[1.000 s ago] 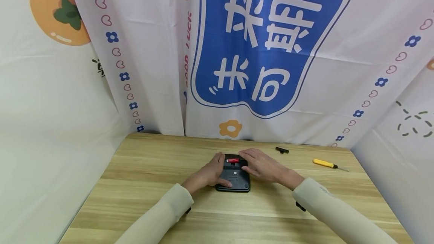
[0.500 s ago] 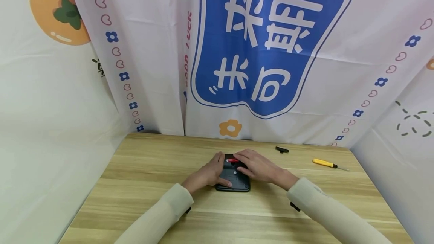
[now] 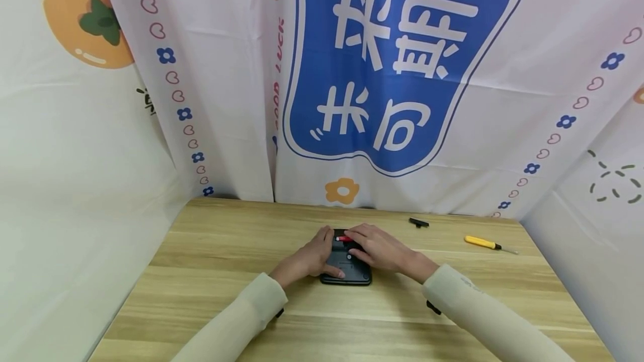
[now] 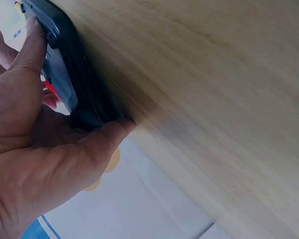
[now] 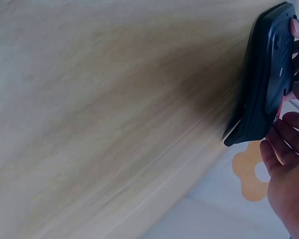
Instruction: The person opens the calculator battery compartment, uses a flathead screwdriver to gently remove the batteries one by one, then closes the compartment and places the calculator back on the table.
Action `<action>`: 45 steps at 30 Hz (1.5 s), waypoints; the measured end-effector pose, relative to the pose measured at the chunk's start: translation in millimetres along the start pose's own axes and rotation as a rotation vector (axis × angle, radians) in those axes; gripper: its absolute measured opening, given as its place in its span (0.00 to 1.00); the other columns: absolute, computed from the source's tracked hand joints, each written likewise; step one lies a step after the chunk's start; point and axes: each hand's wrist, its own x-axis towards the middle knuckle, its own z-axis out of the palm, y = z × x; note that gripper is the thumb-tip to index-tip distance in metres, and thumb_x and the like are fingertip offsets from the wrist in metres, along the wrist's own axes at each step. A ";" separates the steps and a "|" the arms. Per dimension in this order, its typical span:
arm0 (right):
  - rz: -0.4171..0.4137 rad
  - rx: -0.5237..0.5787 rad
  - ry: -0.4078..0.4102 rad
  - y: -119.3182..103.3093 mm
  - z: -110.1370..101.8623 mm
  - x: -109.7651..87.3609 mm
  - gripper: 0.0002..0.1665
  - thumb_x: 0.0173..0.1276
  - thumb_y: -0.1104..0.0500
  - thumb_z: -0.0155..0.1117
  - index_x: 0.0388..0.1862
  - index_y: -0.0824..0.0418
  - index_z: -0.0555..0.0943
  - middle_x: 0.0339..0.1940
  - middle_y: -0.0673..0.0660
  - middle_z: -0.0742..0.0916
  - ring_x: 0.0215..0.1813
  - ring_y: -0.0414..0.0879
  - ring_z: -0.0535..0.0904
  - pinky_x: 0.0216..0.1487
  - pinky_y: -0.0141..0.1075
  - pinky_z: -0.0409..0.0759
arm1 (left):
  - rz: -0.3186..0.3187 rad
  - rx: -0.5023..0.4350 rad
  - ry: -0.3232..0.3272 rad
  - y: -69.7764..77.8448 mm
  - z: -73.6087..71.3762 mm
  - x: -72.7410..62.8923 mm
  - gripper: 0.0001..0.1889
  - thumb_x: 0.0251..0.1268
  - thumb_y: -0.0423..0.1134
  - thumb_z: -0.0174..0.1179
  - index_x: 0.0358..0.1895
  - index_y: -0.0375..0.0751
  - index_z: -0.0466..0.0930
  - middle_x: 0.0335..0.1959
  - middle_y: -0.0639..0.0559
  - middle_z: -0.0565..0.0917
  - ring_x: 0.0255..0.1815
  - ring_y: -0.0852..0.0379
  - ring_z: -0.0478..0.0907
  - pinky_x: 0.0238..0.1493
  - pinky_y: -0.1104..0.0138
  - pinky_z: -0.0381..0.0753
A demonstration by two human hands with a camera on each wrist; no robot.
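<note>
So there's a flat black device (image 3: 356,271) lying on the wood-look table (image 3: 226,250), compartment side up, right in front of the person and a bit back from the middle. Its long axis looks to run near to far, pretty much straight away from the person, with the recessed compartment at the far end and a rounded near edge facing them.

A little red cylinder (image 3: 344,238) sits at that compartment and lies crosswise, so its long axis goes left-right, with the pale tip pointing left.

The left hand (image 3: 313,255) grips the device by its left side, thumb over the upper face, other fingers around the far left corner. The right hand (image 3: 380,247) comes over the right side, fingertips at the right end of the red cylinder and thumb just nearer on the device. Can't tell from these views whether it's actually pinching the cylinder or just pressing on it.

Off to the right, near the back edge, there's a small black piece (image 3: 418,222), and further right a yellow-handled screwdriver (image 3: 482,242), blade pointing right and slightly toward the person. Printed cloth (image 3: 226,127) hangs behind.
</note>
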 end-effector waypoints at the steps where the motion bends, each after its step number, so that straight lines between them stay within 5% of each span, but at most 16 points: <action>1: 0.001 0.003 0.004 -0.5 0.2 0.5 0.29 0.83 0.50 0.62 0.73 0.65 0.78 0.66 0.60 0.84 0.68 0.52 0.80 0.70 0.48 0.79 | -0.002 0.002 -0.002 0.0 0.1 0.1 0.60 0.63 0.58 0.75 0.83 0.25 0.47 0.84 0.28 0.51 0.83 0.37 0.58 0.78 0.51 0.68; 32: 0.056 0.006 0.043 -9.2 3.7 29.5 0.11 0.78 0.59 0.67 0.52 0.63 0.90 0.45 0.55 0.87 0.47 0.45 0.84 0.49 0.39 0.87 | 0.001 0.049 -0.001 0.9 1.7 1.1 0.60 0.63 0.58 0.76 0.82 0.24 0.48 0.83 0.27 0.53 0.84 0.37 0.57 0.78 0.52 0.68; 45: 0.138 0.032 -0.042 -14.3 -8.1 46.2 0.03 0.70 0.64 0.72 0.34 0.61 0.90 0.33 0.53 0.84 0.30 0.41 0.75 0.29 0.31 0.75 | -0.008 0.052 -0.022 1.5 -0.4 1.6 0.60 0.64 0.60 0.74 0.82 0.24 0.48 0.84 0.28 0.52 0.85 0.39 0.54 0.80 0.53 0.65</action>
